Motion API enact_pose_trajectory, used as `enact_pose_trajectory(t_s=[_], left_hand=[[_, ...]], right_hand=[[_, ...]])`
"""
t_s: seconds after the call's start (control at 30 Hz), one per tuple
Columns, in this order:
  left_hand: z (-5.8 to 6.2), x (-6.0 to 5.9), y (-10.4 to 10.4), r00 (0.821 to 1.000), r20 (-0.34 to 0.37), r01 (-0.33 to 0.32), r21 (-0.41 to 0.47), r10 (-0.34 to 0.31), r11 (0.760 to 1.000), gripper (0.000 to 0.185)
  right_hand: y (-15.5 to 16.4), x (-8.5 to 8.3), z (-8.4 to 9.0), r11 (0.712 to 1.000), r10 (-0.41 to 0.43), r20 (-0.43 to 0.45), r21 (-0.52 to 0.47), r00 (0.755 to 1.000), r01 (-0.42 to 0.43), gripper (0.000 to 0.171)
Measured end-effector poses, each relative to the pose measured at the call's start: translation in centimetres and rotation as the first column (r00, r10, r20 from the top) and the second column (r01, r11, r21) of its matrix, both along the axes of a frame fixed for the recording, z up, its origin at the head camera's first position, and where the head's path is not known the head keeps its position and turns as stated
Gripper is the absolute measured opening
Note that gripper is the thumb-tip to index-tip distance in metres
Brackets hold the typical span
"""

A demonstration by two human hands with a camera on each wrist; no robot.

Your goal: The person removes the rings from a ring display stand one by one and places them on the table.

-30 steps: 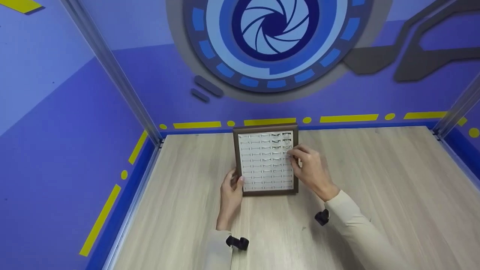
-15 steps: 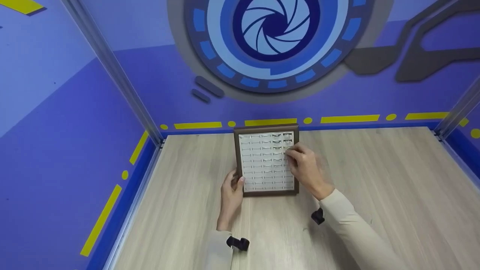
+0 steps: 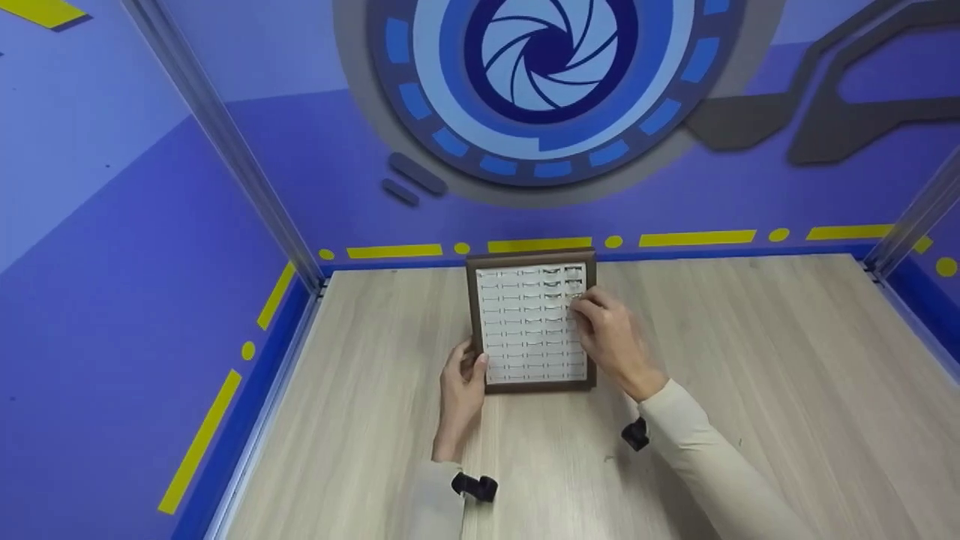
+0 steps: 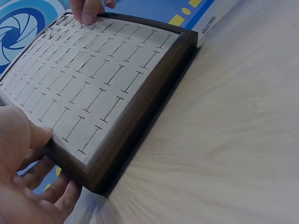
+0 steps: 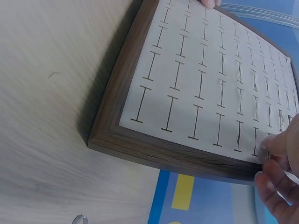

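Note:
A ring display tray (image 3: 525, 330) with a brown wood frame and a white slotted pad leans up, tilted, in the head view. My left hand (image 3: 463, 384) grips its lower left edge, thumb (image 4: 39, 135) on the front and fingers behind. At the right column, below the upper slots, my right hand (image 3: 613, 334) pinches what looks like a small ring, mostly hidden by the fingertips. In the right wrist view its fingertips (image 5: 275, 143) touch the pad. Several slots toward the upper right corner hold silvery rings (image 3: 552, 283).
A loose ring (image 5: 80, 219) shows at the bottom of the right wrist view. The tray stands on a light wood table (image 3: 360, 420), near the blue back wall (image 3: 300, 172). A metal post (image 3: 225, 135) rises at the left corner.
Over the last second my right hand has shifted slightly left, its fingertips coming further over the pad's right column. My left hand and the tray keep their place.

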State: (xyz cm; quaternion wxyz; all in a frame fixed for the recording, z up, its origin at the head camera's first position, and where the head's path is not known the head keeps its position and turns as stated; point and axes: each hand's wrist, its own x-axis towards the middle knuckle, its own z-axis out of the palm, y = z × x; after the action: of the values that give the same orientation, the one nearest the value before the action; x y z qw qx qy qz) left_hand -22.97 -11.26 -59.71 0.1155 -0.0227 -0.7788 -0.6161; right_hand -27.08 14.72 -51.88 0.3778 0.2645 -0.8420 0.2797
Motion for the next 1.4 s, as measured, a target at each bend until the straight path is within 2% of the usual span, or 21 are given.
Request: enact_pose_trajectory(t_s=[0.3,0.57,0.87,1.4], left_hand=[[0.1,-0.1,0.1,1.0,0.021,-0.023,0.022,0.023,0.999,0.041],[-0.2,-0.1,0.0,0.999,0.025,-0.023,0.022,0.022,0.999,0.042],[0.1,0.0,0.1,0.998,0.054,-0.031,0.036,0.029,0.999,0.04],[0.2,0.0,0.2,0.997,0.064,-0.036,0.035,0.034,0.999,0.04]], right_hand=[[0.3,0.4,0.2,1.0,0.018,0.022,-0.001,1.0,-0.018,0.013],[0.6,1.1,0.5,1.0,-0.008,0.056,0.016,0.998,0.007,0.015],[1.5,1.8,0.9,0.999,-0.024,0.041,0.034,0.999,0.022,0.013],[3.5,3.0,0.2,0.999,-0.043,0.084,0.014,0.996,0.042,0.013]])
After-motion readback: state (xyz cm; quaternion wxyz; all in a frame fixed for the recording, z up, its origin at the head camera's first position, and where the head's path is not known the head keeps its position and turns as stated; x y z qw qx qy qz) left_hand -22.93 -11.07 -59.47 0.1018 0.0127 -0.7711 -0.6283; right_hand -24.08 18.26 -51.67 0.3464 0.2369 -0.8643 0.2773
